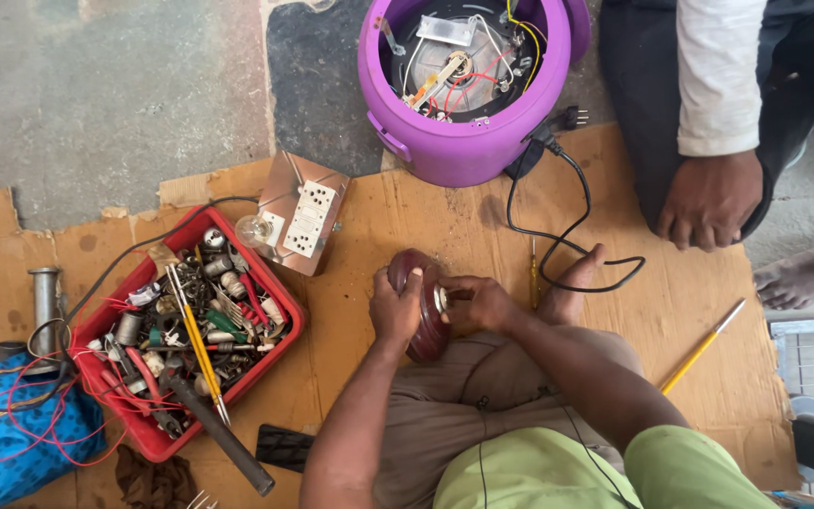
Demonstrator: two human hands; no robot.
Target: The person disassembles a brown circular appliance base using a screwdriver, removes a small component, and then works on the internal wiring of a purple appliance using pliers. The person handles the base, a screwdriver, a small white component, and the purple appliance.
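1. While the person is sitting on the cardboard [407, 221], both hands are meeting over the lap on a dark red disc [423, 311].
2. The left hand [396, 309] is curling its fingers [411, 283] closed over the disc's upper left rim, gripping it.
3. The right hand [480, 303] is closing its fingers [452, 285] on a small shiny metal part [441, 300] at the disc's centre, pinching it tight.
4. The disc is standing on edge above the person's knees, with its long axis running away from the body and its flat face turning toward the right hand.
5. Its surface is looking smooth and glossy, rounded at the rim, with the metal part gleaming against the maroon.
6. Beyond the hands, a purple round cooker shell [468, 90] is lying open side up, showing wires and metal plates inside, with a black cord [567, 236] looping over the cardboard.
7. A metal switch box [301, 224] with white sockets and a clear bulb is resting beside a red plastic tray [280, 292] that is holding springs, screws and tools.
8. A thin yellow screwdriver [704, 347] is lying on the cardboard to the right.
9. Another person's hand [708, 200], below a white sleeve, is resting at the cardboard's far right edge.
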